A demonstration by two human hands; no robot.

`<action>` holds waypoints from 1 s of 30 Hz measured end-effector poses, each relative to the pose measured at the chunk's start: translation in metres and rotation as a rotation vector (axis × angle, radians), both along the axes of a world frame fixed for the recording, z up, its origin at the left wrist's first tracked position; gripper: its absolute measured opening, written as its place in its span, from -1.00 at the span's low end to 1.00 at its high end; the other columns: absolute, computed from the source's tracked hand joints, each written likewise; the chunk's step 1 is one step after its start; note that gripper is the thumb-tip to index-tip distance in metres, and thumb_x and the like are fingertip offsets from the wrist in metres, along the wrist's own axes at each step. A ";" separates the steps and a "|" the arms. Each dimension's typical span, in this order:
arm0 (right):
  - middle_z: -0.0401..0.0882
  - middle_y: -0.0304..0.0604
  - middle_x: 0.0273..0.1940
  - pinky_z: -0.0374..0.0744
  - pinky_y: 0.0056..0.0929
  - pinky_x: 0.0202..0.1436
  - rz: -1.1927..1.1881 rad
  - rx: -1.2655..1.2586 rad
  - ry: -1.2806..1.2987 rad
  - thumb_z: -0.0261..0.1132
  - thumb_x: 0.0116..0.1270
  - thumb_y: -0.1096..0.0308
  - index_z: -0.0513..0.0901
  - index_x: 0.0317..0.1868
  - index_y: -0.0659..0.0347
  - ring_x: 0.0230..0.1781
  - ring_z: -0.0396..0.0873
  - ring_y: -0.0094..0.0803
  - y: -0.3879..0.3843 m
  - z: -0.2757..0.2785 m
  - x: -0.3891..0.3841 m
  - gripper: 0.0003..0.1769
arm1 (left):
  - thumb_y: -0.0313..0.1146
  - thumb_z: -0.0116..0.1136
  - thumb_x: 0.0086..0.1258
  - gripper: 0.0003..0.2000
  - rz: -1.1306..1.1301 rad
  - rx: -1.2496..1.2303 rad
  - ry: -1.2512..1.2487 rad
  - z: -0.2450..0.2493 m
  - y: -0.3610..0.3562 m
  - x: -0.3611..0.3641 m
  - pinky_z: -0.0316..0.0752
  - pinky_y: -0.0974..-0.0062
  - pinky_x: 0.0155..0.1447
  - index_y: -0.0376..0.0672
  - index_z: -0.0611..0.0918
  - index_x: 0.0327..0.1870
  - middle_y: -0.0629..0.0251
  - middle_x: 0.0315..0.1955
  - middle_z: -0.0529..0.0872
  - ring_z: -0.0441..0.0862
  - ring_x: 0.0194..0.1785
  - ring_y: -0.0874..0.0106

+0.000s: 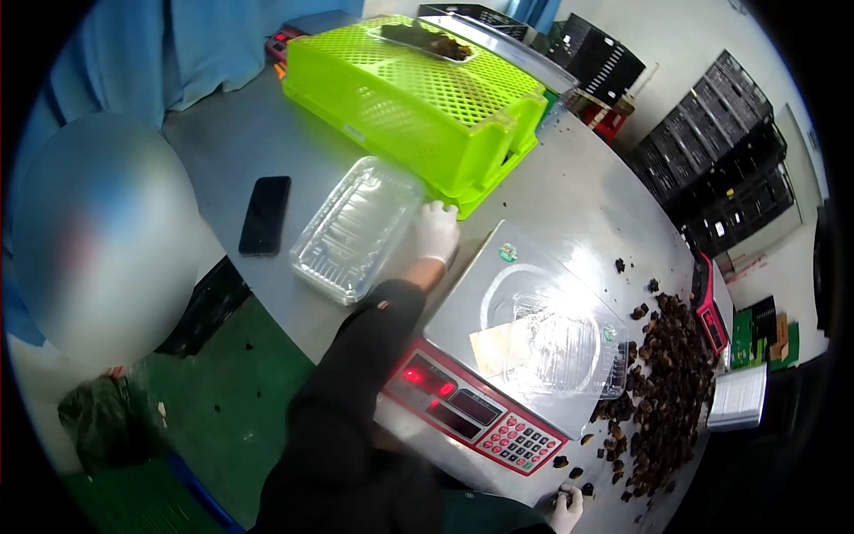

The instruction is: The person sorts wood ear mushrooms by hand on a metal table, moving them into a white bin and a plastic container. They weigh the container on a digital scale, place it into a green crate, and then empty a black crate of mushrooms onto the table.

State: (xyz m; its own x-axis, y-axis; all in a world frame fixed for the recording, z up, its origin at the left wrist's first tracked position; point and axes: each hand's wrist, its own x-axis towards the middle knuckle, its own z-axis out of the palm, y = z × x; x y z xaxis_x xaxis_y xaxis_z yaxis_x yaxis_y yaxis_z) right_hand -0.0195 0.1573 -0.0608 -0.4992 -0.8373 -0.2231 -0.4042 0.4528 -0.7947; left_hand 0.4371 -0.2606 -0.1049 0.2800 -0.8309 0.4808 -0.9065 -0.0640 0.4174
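My left hand point(438, 233), in a white glove, rests by the near corner of a bright green plastic crate point(382, 111). Its fingers curl downward, and what they may hold is hidden. Just left of it lies a clear plastic tray point(350, 233). At the bottom edge, my right hand point(567, 509), also gloved, is closed around a small dark piece that looks like a dried mushroom. A red digital scale point(480, 409) stands between the hands. On its metal plate sits another clear plastic tray point(569, 351) with a beige paper piece point(498, 347) by it.
Dark dried mushrooms point(672, 392) are heaped right of the scale. A black phone point(265, 215) lies on the metal table point(213, 147). A filled tray point(422, 41) tops the crate. Another red scale point(710, 311) stands far right; black crates point(703, 133) are behind. A blurred person point(107, 240) is at left.
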 end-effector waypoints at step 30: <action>0.47 -0.08 -0.32 0.48 -0.41 -0.29 0.132 -0.220 0.302 0.19 0.17 0.67 0.63 -0.15 0.27 -0.40 0.50 -0.28 -0.007 0.005 0.020 -0.75 | -0.41 0.40 0.17 -0.80 -1.064 0.158 0.015 0.200 0.127 -0.139 0.53 0.41 0.02 -0.21 0.66 -0.22 0.20 -0.27 0.68 0.63 -0.17 0.23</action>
